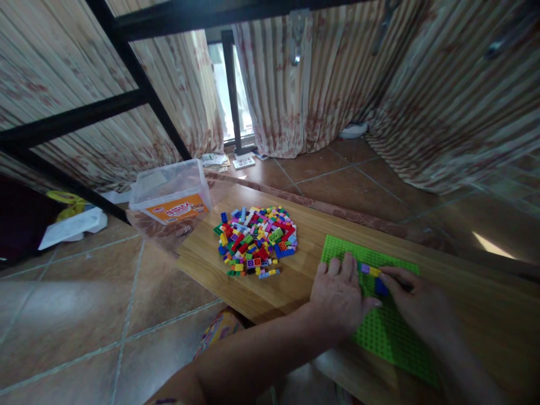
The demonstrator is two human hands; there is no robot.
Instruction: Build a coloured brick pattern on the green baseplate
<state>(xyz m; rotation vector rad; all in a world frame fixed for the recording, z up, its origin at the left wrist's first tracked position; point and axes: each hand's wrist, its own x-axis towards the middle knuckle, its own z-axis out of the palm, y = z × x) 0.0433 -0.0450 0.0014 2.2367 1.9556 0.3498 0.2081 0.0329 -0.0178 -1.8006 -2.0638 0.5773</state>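
A green studded baseplate (379, 332) lies at the right of the wooden table. My left hand (340, 287) rests flat on its upper left part, fingers stretched out and thumb apart. Just right of those fingers, a purple brick (365, 268) and a yellow brick (374, 271) sit in a row on the plate. A dark blue brick (381, 287) is below the yellow one. My right hand (415, 298) pinches at the row's right end, its fingertips touching the small toy bricks there. Which brick they grip is partly hidden by the fingers.
A heap of mixed toy bricks (257, 239) covers the left of the wooden table (304, 281). Beyond the table's left end stands a clear plastic box (169, 191) with an orange label. Black metal bars (147, 95) cross above, before striped curtains (270, 90).
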